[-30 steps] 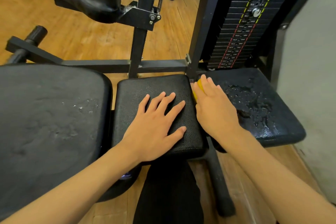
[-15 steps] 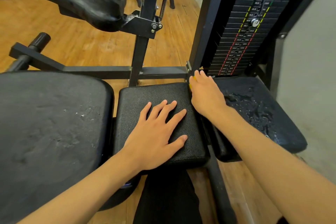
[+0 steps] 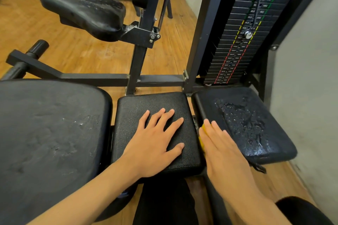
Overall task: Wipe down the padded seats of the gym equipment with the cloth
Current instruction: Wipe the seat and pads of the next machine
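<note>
Over a row of black gym seats, we see a left hand (image 3: 155,142) resting and a right hand (image 3: 223,151) pressing a yellow cloth (image 3: 201,141).
From the head camera, we see the left hand lying flat on the middle seat pad (image 3: 139,107), fingers straight and spread, holding nothing. The right hand, fingers straight and together, presses the cloth against the left edge of the right seat pad (image 3: 256,124), at the gap between the two pads; only a sliver of yellow shows. Water beads on the right seat pad. A larger pad (image 3: 45,133) lies to the left, and a weight stack (image 3: 237,51) stands behind.
</note>
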`<state>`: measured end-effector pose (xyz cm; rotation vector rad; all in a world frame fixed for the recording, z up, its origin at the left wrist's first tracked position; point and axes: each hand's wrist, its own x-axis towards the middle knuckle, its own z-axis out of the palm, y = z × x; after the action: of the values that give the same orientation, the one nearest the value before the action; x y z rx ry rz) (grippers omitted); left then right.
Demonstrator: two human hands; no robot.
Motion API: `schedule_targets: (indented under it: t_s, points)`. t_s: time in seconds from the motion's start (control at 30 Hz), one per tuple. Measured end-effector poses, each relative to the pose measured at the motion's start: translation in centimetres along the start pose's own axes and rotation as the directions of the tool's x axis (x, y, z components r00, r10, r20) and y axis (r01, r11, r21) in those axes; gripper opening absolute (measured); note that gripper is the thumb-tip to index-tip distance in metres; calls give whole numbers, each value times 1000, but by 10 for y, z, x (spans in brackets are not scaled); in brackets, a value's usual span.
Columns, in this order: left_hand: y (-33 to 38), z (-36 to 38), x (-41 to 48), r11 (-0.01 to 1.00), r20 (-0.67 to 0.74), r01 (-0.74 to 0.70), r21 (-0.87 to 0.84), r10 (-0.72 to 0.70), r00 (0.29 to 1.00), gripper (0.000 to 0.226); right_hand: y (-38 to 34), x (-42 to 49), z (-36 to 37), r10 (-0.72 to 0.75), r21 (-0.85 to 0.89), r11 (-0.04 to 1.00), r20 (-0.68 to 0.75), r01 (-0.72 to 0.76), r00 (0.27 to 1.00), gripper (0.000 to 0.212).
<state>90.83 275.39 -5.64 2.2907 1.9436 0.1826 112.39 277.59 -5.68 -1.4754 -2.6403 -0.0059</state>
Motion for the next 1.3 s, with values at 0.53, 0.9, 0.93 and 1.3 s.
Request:
schedule_targets:
  t_s: [0.53,0.9,0.93,1.3]
  points:
    - [-3,3,0,1000,-20,-5,3,5,1000,74,-4,36,-3,-8,10,1000,12,7,1000,70]
    - [-5,5,1,1000,-33,-15,-2,15,999,72,6,125,-4,-60,-91,993,104,69,993,50]
    - [-5,5,1,1000,-35,-16,-1,16,999,72,7,134,-4,-57,-91,994,115,67,992,46]
    - [-7,3,1,999,-55,-43,-11,43,998,73,-1,-30,29,-8,31,999,-372,22,928,55]
